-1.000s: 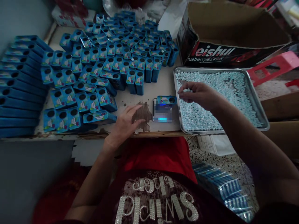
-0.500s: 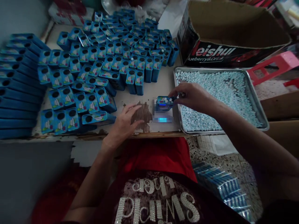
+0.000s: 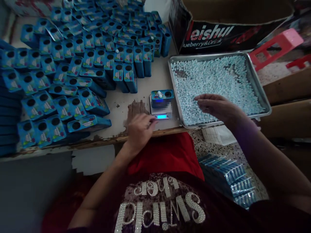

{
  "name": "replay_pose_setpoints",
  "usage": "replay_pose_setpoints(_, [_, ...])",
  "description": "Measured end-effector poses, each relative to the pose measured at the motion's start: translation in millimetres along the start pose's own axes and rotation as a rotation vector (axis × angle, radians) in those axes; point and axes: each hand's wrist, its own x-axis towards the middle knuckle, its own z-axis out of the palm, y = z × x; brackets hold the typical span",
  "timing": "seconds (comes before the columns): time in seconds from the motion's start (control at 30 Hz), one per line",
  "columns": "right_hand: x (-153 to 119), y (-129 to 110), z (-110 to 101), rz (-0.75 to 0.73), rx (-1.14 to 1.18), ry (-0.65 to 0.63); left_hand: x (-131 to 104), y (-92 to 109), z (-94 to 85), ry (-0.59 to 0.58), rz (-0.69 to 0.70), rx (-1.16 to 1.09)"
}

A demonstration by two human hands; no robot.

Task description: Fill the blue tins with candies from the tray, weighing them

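Observation:
My right hand (image 3: 215,106) hovers over a metal tray (image 3: 263,82) spread with small pale blue candies (image 3: 206,74). Its fingers are stretched out, and I see nothing held in them. Left of the tray, a blue candy tin (image 3: 155,94) with a round dark opening stands on a small digital scale (image 3: 161,116) with a lit blue display. A few white candies lie on the tin's top beside the hole. My left hand (image 3: 141,129) rests by the table's front edge, its fingers curled together close to the scale's display; no object shows in them.
Many similar blue tins (image 3: 85,58) with round holes crowd the table's left and back. Behind the tray stands an open black cardboard box (image 3: 206,35); a red plastic stool (image 3: 274,48) is to its right. Below are a white basket (image 3: 216,135) and wrapped blue packs (image 3: 228,178).
My right hand has left the tin on the scale and moved right over the candies, its fingers straightening. My left hand has moved toward the scale and curled. The view has shifted right.

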Motion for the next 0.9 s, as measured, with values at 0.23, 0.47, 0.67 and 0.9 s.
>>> replay_pose_setpoints(0.23, [-19, 16, 18, -0.073, -0.038, -0.016, 40, 87, 44.7, -0.333, -0.079, 0.178])
replay_pose_setpoints(0.47, [-32, 45, 9, -0.125, 0.027, -0.019, 57, 107, 48.8, -0.486, -0.188, 0.256])
replay_pose_setpoints(0.67, [-24, 62, -5, -0.144, 0.132, 0.022, 45, 103, 63.7, -0.454, -0.185, 0.287])
replay_pose_setpoints(0.9, [17, 35, 7, -0.345, 0.13, 0.177, 37, 106, 62.3, -0.379, -0.195, 0.295])
